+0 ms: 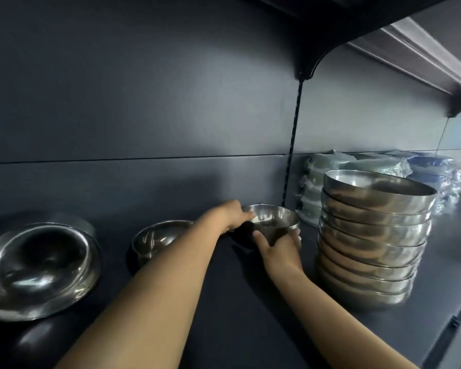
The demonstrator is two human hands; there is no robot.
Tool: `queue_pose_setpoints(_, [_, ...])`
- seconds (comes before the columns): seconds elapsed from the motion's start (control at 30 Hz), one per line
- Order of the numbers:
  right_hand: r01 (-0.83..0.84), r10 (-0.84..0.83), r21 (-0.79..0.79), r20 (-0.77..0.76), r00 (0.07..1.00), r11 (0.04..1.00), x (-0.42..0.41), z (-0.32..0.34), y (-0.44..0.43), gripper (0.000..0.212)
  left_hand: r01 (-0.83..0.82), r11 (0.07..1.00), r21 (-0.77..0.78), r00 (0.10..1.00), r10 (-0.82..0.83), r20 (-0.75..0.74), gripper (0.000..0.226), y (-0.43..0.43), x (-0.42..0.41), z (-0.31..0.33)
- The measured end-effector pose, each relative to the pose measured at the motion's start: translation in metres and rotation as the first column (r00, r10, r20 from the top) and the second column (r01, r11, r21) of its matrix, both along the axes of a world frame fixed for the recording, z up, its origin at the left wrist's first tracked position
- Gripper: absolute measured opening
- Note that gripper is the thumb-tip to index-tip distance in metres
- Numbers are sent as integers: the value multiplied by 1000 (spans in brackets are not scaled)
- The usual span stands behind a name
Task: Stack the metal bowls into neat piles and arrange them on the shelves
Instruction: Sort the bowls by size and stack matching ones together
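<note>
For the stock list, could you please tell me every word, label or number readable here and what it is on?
No text can be read.
The stack of bowls and the small bowl show no print or label.
The wrapped packs behind are too blurred to tell.

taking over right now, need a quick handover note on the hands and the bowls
Left hand: grips the left rim of the small bowl.
Right hand: fingers curled round the same bowl's near side. Cannot tell whether the bowl is lifted or resting.
Done: a tall pile of nested bowls stands on the shelf, right of the held bowl.
Left: the held bowl, a second small bowl to its left and the wide bowls at far left are not yet in neat piles.
</note>
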State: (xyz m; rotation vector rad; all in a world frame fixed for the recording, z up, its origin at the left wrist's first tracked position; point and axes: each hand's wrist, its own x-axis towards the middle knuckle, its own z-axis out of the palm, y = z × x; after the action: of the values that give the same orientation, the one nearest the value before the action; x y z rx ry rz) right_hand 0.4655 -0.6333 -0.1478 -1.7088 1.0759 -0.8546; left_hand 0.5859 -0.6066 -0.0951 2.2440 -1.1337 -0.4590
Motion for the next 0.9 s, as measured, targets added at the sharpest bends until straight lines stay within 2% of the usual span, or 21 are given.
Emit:
queue_pose_setpoints(0.1, [10, -15, -63, -79, 997, 998, 5, -3, -1, 93, 2, 996, -93, 970, -25, -241, 28, -7, 1, -5])
queue_pose_setpoints(0.23, [73, -83, -96, -109, 991, 993, 6, -2, -8, 93, -36, 988, -153, 949, -15, -315, 28, -11, 1, -7])
queue_pose_setpoints(0.4, [67, -81, -152, -87, 993, 986, 5, 1, 1, 86, -84, 977, -195, 961, 27, -276, 29, 4, 3, 1])
queue_pose_setpoints(0.57, [0, 15, -285, 53, 999, 959, -3, 25, 20, 76, -179, 919, -352, 955, 76, -287, 31, 43, 2, 26])
queue_pose_setpoints(0.7, [-103, 165, -328, 170, 971, 939, -6, 45, 33, 72, -282, 829, -483, 947, 159, -281, 33, 74, -5, 40])
queue_pose_setpoints(0.8, [-194, 269, -346, 185, 945, 918, -5, 58, 35, 68, -362, 748, -556, 931, 260, -256, 47, 99, -11, 41])
queue_pose_setpoints(0.9, [-337, 415, -320, 220, 883, 886, 2, 66, 37, 67, -404, 665, -628, 912, 349, -216, 45, 125, -19, 36])
